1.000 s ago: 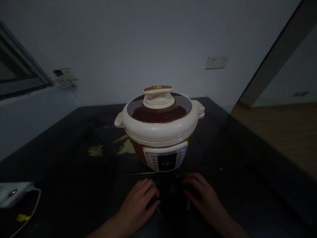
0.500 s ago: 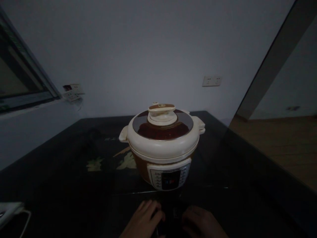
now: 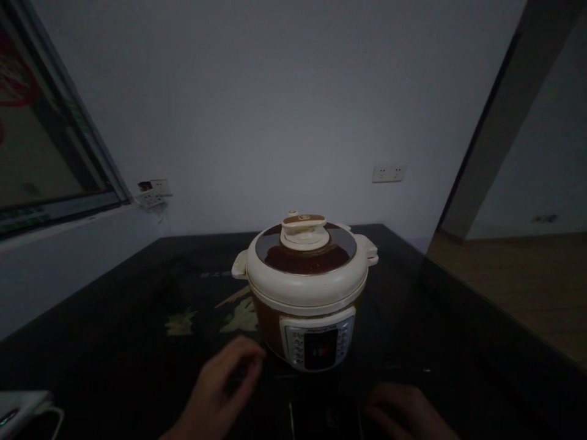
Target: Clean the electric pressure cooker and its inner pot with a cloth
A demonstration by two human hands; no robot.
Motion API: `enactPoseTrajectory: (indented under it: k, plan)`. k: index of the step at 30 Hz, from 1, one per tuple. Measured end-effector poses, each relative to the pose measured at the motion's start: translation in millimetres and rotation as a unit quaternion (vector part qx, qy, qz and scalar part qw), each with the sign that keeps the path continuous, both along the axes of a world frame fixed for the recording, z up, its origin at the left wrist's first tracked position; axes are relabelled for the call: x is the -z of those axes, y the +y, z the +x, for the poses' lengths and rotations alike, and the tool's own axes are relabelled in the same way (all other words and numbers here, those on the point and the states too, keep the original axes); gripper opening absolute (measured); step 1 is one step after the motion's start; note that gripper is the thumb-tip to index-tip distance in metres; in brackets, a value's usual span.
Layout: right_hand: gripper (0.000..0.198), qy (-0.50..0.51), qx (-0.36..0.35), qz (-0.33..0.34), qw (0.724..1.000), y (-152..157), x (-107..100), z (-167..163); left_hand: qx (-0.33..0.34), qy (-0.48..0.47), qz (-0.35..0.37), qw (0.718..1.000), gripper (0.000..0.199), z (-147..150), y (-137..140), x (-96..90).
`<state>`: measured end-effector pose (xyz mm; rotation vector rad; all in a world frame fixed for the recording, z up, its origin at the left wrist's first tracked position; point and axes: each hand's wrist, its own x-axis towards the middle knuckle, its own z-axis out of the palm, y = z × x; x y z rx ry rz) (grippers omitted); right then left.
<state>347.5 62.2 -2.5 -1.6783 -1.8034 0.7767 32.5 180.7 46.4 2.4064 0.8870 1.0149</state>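
On the cooker (image 3: 307,292), apparently blurred lettering (image 3: 322,330).

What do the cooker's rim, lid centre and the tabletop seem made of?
Pale rim: probably plastic, satin, with soft shading and no metallic glare. Dark lid centre: glass or plastic, glossy with reflections; can't tell which. Tabletop: smooth, perhaps glass or lacquer, its leaf pattern lying flat; too dim to settle.

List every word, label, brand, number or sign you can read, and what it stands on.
None can be read.
Cooker panel: heading and button labels, too small and blurred.
Screen: coloured marks, blurred.
Lid handle: emblem, too small.
Tabletop: pale lettering, blurred.
Dark object before the cooker: faint mark, unreadable.
Window: red and green marks, no clear characters.
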Motion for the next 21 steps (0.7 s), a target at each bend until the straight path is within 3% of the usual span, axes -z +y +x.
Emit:
enactPoseTrajectory:
  k: [3,7,9,12,16,21]
  plan:
    - [0.035,0.048,0.065,0.071,0.994,20,-37,29,-0.174,-0.123,-0.051,0.976,0.029,-17,45,-31.1]
    - [0.052,0.108,0.193,0.133,0.966,74,-84,76,-0.236,-0.200,-0.096,0.946,0.052,-32,117,-47.6]
    - [0.049,0.157,0.235,0.152,0.947,104,-97,94,-0.235,-0.194,-0.123,0.945,0.059,-32,141,-45.0]
    - [0.045,0.243,0.255,0.143,0.925,142,-102,106,-0.209,-0.201,-0.165,0.943,0.070,-22,157,-36.5]
    - [0.047,0.291,0.231,0.122,0.920,172,-99,99,-0.168,-0.236,-0.181,0.940,0.075,0,156,-31.1]
    - [0.050,0.313,0.206,0.133,0.917,186,-94,86,-0.135,-0.262,-0.157,0.942,0.069,21,153,-29.5]
